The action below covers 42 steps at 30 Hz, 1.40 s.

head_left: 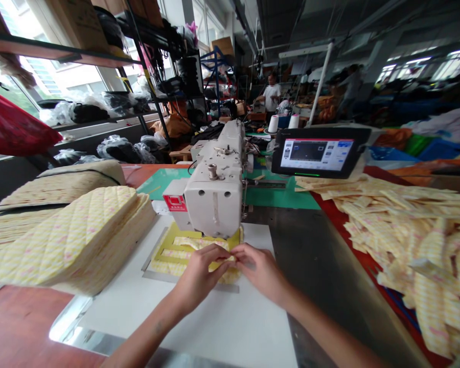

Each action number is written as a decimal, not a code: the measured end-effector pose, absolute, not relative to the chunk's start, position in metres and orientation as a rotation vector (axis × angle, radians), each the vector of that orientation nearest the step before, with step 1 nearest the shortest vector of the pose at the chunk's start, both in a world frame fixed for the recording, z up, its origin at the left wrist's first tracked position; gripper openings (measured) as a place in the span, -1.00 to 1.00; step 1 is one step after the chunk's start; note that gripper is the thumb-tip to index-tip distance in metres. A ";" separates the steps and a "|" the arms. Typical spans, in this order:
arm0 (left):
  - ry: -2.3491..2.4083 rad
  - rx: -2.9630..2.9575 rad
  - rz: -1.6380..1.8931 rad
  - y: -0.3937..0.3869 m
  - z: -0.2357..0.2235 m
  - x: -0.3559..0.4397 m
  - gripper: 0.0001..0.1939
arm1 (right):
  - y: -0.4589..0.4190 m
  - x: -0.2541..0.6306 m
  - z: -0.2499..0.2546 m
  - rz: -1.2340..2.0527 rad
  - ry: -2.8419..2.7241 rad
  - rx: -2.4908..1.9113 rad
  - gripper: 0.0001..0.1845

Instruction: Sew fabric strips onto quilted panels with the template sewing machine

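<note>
My left hand [203, 268] and my right hand [261, 268] meet over a yellow sewing template [169, 259] under the head of a sewing machine [214, 197]. Fingertips of both hands are pinched together on a small bit of pale yellow fabric strip [233, 258], mostly hidden by the fingers. Inside the template's slots lie patterned fabric strips [184, 242], one of them raised and curled. Quilted yellow fabric [164, 268] shows beneath the template. A grey metal frame [153, 250] borders it on the white work plate [138, 301].
A tall stack of quilted yellow pieces [80, 230] stands at left. Loose yellow checked strips [402, 225] are heaped at right. Behind the machine are a control screen [318, 153] and thread cones [273, 124]. Shelves line the left; a person [271, 94] is far back.
</note>
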<state>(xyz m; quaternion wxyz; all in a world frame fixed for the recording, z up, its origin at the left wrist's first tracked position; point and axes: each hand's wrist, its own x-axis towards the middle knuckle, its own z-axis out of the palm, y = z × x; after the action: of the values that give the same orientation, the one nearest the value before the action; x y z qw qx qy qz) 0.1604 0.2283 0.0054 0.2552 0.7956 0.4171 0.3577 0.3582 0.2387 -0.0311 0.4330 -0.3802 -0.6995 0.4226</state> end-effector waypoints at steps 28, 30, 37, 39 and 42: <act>0.934 3.170 0.570 0.274 -0.027 0.138 -0.77 | 0.245 0.365 -0.049 0.701 -1.808 -1.078 -0.86; 0.953 3.082 0.580 0.274 -0.029 0.135 -0.78 | 0.246 0.365 -0.050 0.695 -1.808 -1.081 -0.86; 0.930 2.852 0.693 0.276 -0.037 0.128 -0.68 | 0.248 0.363 -0.051 0.655 -1.820 -1.083 -0.84; 0.932 2.802 0.755 0.278 -0.041 0.127 -0.68 | 0.247 0.363 -0.050 0.641 -1.829 -1.082 -0.84; 0.978 2.764 0.802 0.278 -0.047 0.128 -0.68 | 0.245 0.362 -0.050 0.586 -1.880 -1.091 -0.86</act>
<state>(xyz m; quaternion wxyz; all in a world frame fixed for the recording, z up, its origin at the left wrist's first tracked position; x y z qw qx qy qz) 0.1284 0.2782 -0.0468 0.0510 0.9081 0.3214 0.2634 0.3621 0.2455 -0.0497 0.4305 -0.4373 -0.7539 0.2349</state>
